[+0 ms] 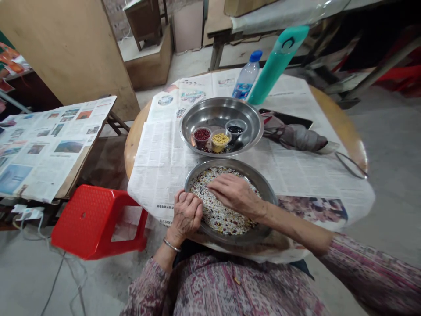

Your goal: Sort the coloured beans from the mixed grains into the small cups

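Observation:
A wide metal basin (pixel 269 206) stands close in front of me, with a layer of white grains mixed with dark, red and yellow beans (pixel 226 221) in it. My left hand (pixel 188 211) is closed at the basin's left rim; whatever its curled fingers hold is hidden. Over the grains reaches my right hand (pixel 235 193), its fingers bent and held together, the tips pointing left toward my left hand. Just behind is a second metal basin (pixel 255 125). It contains clear cups of red beans (pixel 201 134), yellow beans (pixel 220 140) and black beans (pixel 234 130), with loose beans around them.
Newspaper (pixel 154 162) covers the round table. At the back stand a water bottle (pixel 247 77) and a tall teal bottle (pixel 278 66). A folded grey umbrella (pixel 296 137) lies to the right. At left are a red stool (pixel 87 221) and a newspaper-covered table (pixel 55 145).

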Demonstrator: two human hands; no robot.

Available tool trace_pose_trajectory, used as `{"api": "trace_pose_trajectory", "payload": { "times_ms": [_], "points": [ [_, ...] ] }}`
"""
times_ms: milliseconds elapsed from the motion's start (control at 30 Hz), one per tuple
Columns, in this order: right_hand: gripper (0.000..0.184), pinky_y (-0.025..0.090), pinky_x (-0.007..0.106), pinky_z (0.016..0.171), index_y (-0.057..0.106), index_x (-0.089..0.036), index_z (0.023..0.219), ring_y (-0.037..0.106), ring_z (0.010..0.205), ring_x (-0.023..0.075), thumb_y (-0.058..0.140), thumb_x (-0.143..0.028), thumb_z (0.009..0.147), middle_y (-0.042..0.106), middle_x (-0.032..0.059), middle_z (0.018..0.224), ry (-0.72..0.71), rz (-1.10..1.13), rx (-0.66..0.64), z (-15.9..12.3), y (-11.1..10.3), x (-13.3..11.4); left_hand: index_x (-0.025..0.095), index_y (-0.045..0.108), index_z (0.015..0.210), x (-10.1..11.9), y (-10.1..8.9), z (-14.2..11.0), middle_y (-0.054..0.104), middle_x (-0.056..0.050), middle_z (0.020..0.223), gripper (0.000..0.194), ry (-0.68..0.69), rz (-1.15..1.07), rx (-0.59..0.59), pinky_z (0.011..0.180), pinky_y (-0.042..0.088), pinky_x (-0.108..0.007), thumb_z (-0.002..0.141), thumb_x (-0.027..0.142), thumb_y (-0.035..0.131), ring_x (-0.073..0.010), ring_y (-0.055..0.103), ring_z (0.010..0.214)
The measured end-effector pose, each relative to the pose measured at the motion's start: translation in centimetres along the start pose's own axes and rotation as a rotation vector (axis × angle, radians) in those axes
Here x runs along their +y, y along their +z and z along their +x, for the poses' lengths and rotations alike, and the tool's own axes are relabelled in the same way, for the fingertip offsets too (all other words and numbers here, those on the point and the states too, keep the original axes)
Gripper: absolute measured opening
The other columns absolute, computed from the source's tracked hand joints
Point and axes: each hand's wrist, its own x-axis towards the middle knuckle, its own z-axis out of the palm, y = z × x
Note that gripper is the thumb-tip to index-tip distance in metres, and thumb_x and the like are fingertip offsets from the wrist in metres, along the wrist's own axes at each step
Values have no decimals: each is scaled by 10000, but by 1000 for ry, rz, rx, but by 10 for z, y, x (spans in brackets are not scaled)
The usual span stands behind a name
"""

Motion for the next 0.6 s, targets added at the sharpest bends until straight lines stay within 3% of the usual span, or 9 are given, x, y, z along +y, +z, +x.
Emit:
{"api": "trace_pose_trajectory", "payload": {
  "times_ms": [200, 333, 600],
  "points": [
    [202, 515, 374, 782, 751, -222, 944, 680, 894, 228, 553, -262, 949, 769, 72, 972, 326, -31, 199, 73, -24, 50, 212, 574, 911, -1, 0, 0, 644, -16, 924, 241, -2, -6, 0, 1119, 343, -451, 1022, 205, 360, -188, 573, 942],
    [227, 473, 372, 717, 783, -233, 963, 643, 904, 246, 563, -276, 932, 769, 73, 971, 442, -148, 51, 117, -22, 80, 220, 576, 926, -2, 1, -2, 645, -15, 932, 235, -9, -20, 0, 1128, 335, -450, 1022, 210, 362, -187, 575, 951],
    [257, 468, 380, 777, 787, -267, 1021, 567, 1051, 265, 539, -284, 959, 749, 67, 1076, 234, -146, -120, 142, 1, 92, 212, 569, 931, -2, 1, -2, 641, -11, 920, 227, -18, -33, -7, 1134, 325, -440, 1022, 205, 361, -180, 573, 942]
  ]
}}
